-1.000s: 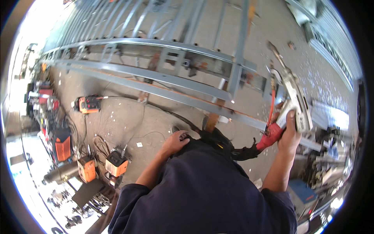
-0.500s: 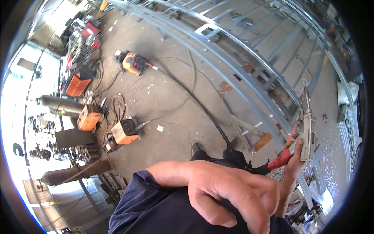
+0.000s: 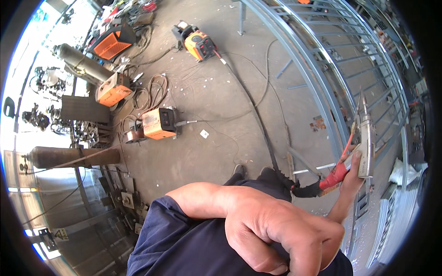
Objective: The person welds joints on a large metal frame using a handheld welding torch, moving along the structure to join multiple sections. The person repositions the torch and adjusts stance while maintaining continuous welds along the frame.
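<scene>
My right hand (image 3: 352, 172) is wrapped round a silver welding gun (image 3: 366, 147) with a narrow pointed nozzle, held with its tip toward the far side. A red-wrapped section (image 3: 334, 176) of its black cable (image 3: 258, 119) runs back past my wrist, and a thin red line goes up beside the body. The gun stands out over the near end of a barred steel frame (image 3: 322, 73); I cannot tell whether they touch. Close up in front of my dark blue shirt, my left hand (image 3: 281, 230) is bent with fingers and thumb curled downward; the fingertips leave the lower edge.
An orange wire feeder (image 3: 199, 45) stands on the floor ahead, joined to the cable. Orange machines (image 3: 159, 123), coiled hoses (image 3: 154, 94) and gas cylinders (image 3: 76, 157) line the left. A white sack (image 3: 403, 171) and stacked metal lengths (image 3: 386, 221) lie at the right.
The whole view has shifted, with floor and machines lower and further right in it. My right hand still grips the welding gun; my left hand stays curled, slightly lower.
</scene>
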The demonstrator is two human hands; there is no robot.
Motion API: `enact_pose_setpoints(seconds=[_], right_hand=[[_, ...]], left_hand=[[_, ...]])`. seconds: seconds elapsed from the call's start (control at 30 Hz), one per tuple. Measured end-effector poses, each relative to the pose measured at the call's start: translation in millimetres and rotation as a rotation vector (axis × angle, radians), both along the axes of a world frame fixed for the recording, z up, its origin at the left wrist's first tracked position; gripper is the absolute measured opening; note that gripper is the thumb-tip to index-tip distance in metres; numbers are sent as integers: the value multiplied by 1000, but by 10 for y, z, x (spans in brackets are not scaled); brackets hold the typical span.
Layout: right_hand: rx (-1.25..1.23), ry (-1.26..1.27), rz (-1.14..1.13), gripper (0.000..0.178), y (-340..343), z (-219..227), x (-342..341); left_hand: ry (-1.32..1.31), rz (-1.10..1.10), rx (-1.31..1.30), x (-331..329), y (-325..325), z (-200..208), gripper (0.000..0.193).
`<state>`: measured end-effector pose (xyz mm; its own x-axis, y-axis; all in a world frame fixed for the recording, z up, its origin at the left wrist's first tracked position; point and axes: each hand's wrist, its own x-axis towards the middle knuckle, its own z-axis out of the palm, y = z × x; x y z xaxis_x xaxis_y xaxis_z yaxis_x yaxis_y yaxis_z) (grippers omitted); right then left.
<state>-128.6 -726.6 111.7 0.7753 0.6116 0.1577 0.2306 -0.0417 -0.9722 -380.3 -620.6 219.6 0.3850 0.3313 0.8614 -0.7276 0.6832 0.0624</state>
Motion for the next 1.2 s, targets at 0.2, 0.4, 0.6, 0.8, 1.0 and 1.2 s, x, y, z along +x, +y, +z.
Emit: enact_pose_setpoints(seconds=[0.2,0.4,0.6,0.8,1.0,1.2], right_hand=[[96,24,118,35,1077,74,-78],[56,-154,248,35,2275,26,39],[-1,-363,661,51,3723,94,-318],[-174,-170,1257,107,4871,293,-898],[-100,-492,1011,104,5524,-271,-815],[-536,343,844,80,5733,-1271,-938]], left_hand=[[40,191,7,-172,608,-75,30],[805,539,310,-216,2067,-717,33],[1530,587,670,260,3078,-1711,88],[1293,329,372,118,3839,-2226,60],[1327,263,-283,-273,4954,-2003,45],[1020,185,-568,-983,6336,-2258,44]])
